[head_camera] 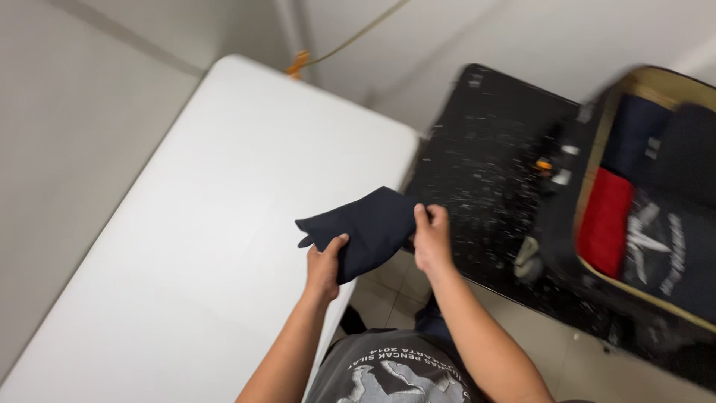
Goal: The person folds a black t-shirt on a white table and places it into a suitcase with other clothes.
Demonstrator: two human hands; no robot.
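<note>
— While both hands are up over the bench (186, 246) edge, what are they holding?

— A folded dark navy cloth (365, 227). The left hand (322, 269) pinches its lower left part, thumb on top, fingers clenched under the fabric. The right hand (431, 239) grips the right edge, fingers closed on it too.

— Where does the cloth sit, exactly?

— In the air, just above the near right corner of the white bench, not resting on it as far as I can tell.

— How would it handle?

— Soft and light, I'd judge; it droops and bends between the two grips, so it has no stiffness. Not slippery, not fragile. Holding it at two opposite edges, as now, looks the sound way to keep the fold from falling open.

— Anything else around?

— An open black suitcase (507, 194) lies on the tiled floor to the right, with a red garment (605, 220) and dark clothes packed inside. An orange cord (298, 63) hangs by the wall past the bench.
</note>
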